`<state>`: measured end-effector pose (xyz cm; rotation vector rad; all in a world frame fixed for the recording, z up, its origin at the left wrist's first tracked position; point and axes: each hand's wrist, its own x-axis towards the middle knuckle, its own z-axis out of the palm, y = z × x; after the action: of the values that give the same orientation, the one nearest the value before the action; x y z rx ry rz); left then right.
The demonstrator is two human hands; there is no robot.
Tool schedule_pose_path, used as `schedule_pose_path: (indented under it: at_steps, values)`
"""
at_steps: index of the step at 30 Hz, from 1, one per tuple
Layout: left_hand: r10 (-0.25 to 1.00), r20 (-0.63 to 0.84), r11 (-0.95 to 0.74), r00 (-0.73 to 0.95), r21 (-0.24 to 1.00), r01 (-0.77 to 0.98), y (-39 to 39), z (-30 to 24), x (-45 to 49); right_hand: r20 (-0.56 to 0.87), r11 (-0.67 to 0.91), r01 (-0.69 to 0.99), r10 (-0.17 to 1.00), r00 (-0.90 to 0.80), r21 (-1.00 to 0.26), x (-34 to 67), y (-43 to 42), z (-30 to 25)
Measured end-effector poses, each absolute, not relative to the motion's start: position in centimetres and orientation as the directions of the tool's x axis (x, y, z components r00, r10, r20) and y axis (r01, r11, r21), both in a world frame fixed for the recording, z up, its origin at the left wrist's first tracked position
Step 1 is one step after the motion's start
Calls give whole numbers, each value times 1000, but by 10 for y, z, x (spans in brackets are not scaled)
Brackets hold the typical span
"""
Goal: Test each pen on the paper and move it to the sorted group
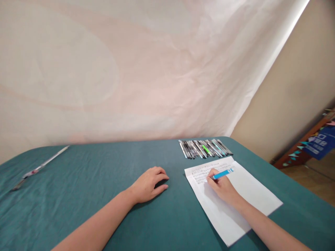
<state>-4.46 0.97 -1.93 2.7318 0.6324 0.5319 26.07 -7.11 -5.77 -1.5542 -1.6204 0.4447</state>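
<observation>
My right hand [220, 185] is closed around a blue pen [222, 174], its tip down at the paper and hidden by my fingers. Beneath that hand lies a white sheet of paper [258, 195], turned at an angle, with several rows of small dark handwriting across its upper left part. My left hand [149, 184] rests on the green cloth to the left of the sheet, apart from it. Its fingers are loosely curved, the thumb stands away from them, and nothing is held.
Behind the sheet, a row of several pens [205, 149] lies side by side, one bright green. A long thin whitish object [42, 166] lies at the far left of the green-covered table [104, 164]. A pale hanging sheet [146, 76] closes off the back. A blue sign [320, 143] shows at right.
</observation>
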Motion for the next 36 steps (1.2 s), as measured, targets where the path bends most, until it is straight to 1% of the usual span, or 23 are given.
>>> schedule_pose_path:
  at_steps: [7,12,19,23,25,26,28,29,31,32,34,36]
  values:
    - [462,297,-867,836,350,355,10,-20,-45,277,140,643,954,116,-753,261,-72,-56]
    - [471,290,-862,833,353,364,9,-18,-45,259,89,640,950,176,-763,260,-72,-55]
    - [469,303,-862,829,361,356,8,-18,-46,229,68,574,950,212,-816,257,-73,-53]
    - [459,288,-872,840,325,365,8,-17,-47,245,84,626,954,175,-775,252,-78,-51]
    - [445,268,-883,854,288,370,5,-13,-45,279,119,687,952,126,-717,250,-80,-49]
    - [436,258,-889,862,273,368,2,-10,-44,298,139,730,950,92,-669,249,-81,-47]
    - [418,235,-896,878,268,355,-7,-1,-38,335,181,829,942,8,-528,245,-84,-42]
    - [410,233,-896,882,286,341,-14,4,-35,348,203,871,937,-39,-448,242,-85,-39]
    - [405,225,-879,886,364,309,-29,14,-28,356,240,925,926,-126,-296,234,-87,-31]
    - [383,214,-868,899,417,270,-37,18,-24,350,256,938,922,-165,-233,230,-87,-28]
    - [329,200,-836,923,516,186,-51,24,-19,317,285,948,920,-229,-143,219,-88,-23]
    - [254,173,-818,952,564,116,-60,25,-15,294,307,949,916,-274,-71,208,-87,-21]
